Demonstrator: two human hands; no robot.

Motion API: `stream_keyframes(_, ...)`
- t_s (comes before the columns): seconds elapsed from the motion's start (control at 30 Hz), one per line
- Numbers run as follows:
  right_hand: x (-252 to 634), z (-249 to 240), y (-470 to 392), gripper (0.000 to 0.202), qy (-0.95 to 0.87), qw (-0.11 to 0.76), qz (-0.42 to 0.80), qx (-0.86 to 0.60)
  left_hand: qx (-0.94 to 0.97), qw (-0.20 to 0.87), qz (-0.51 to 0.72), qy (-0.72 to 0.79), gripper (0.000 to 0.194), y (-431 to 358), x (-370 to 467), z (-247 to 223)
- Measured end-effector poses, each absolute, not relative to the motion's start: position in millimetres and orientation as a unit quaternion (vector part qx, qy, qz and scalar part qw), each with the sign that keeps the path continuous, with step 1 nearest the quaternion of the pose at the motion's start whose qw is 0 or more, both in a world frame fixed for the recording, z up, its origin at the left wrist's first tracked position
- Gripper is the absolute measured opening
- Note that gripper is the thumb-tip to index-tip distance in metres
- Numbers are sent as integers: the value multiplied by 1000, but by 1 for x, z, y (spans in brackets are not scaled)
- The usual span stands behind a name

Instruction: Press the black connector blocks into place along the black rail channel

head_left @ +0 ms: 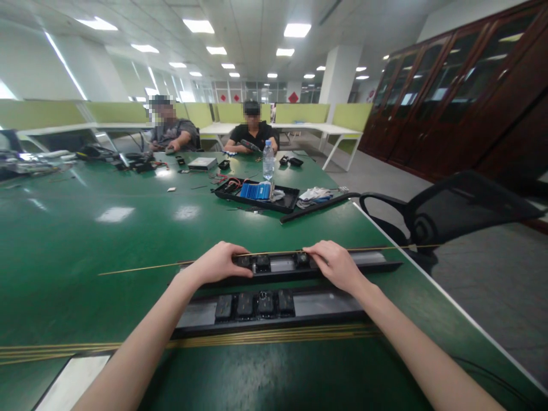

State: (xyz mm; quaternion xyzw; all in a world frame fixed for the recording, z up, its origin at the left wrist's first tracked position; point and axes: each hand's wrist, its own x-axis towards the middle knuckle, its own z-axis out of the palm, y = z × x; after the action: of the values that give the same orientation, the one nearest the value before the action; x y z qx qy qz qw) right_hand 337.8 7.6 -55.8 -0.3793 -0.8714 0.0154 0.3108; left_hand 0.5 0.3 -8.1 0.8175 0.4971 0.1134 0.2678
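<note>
A long thin brass-coloured rod (274,253) lies across the top of the farther black channel (368,268), which has dark blocks in it. My left hand (222,262) is at the channel's left part, thumb on the near side and fingers at the rod beside a block. My right hand (334,264) pinches the rod near the right block (302,260). Closer to me, a second black channel (325,303) holds several black blocks (265,304) in a row. Several more brass-coloured rods (274,335) lie along its near edge.
A black tray (286,197) with a blue part and wires stands farther back, beside a bottle (268,160), gloves (314,196) and a black strip (317,208). Two people sit at the far side. A chair (428,217) stands right of the table edge. A white-topped object (72,382) lies near left.
</note>
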Motion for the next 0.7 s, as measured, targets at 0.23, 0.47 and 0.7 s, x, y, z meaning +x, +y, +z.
stream_keyframes(0.23, 337, -55, 6, 25, -871, 307, 13, -385, 814, 270, 110, 502, 51, -1, 1, -6)
stream_keyframes(0.47, 337, -54, 6, 25, -868, 314, 10, -384, 810, 269, 109, 509, 50, -1, 2, -6)
stream_keyframes(0.7, 339, -52, 6, 22, -860, 324, 13, -394, 814, 274, 113, 500, 51, -1, 2, -6)
